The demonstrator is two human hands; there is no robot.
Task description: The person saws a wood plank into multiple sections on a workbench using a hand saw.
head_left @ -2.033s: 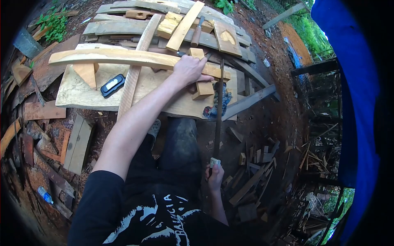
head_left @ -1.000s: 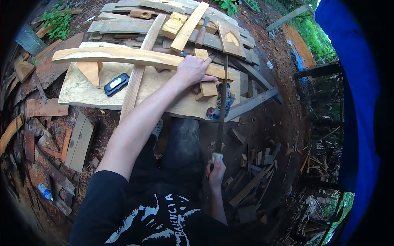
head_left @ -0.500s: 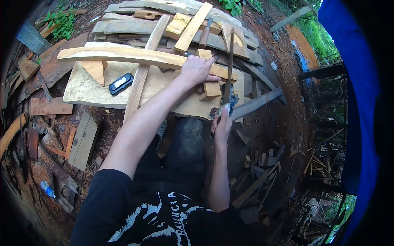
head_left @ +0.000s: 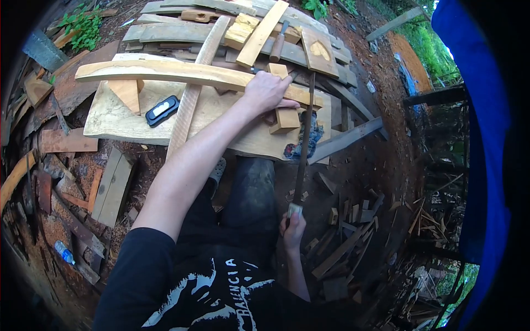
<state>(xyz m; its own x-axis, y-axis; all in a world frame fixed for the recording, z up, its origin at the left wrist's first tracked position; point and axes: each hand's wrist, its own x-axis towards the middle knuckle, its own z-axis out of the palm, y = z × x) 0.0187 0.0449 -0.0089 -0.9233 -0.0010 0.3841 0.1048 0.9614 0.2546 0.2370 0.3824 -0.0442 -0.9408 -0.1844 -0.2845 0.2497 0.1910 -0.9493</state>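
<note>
A long wooden bar [head_left: 165,71] lies across the workbench [head_left: 221,124], and my left hand [head_left: 265,91] grips it near its right end. Under and beside that hand sits a small wooden block [head_left: 285,120]. My right hand [head_left: 292,226] is wrapped round the handle of a handsaw [head_left: 304,154], close to my body. The saw's narrow blade points away from me and crosses the right end of the bar. A dark crumpled cloth [head_left: 313,135] lies on the bench beside the blade.
A black case [head_left: 162,111] lies on the bench, left of a slanting plank [head_left: 190,105]. Behind are a chisel [head_left: 279,44], a wooden plane [head_left: 199,16] and a board [head_left: 320,52]. Wood scraps and a bottle [head_left: 64,252] lie on the ground.
My right hand has pulled the saw back toward my body, and the far end of the blade now lies close to the bar. My left hand has stayed in place on the bar.
</note>
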